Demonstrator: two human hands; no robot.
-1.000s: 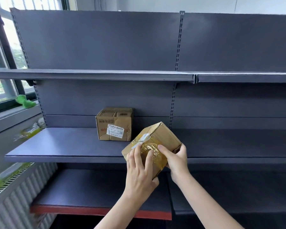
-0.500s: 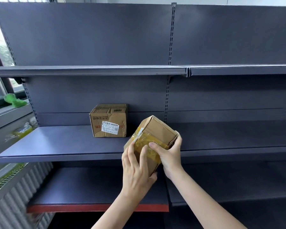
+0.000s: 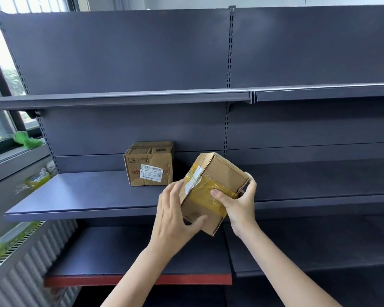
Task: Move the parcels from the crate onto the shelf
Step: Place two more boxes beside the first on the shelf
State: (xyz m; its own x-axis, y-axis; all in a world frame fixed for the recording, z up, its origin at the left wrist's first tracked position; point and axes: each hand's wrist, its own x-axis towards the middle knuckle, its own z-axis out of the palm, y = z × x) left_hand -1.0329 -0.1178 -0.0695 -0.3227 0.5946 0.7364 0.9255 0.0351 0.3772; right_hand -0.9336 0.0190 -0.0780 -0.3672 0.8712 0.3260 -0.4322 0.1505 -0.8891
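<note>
A single wide-angle camera worn on the person's head looks forward and slightly down, squarely at a dark grey shelf unit (image 3: 111, 196) close in front. The view bends straight lines near its edges. Both forearms reach in from the bottom of the picture, the hands near its centre at the height of the middle shelf. A window (image 3: 0, 120) lies along the left edge. No second view exists.
</note>
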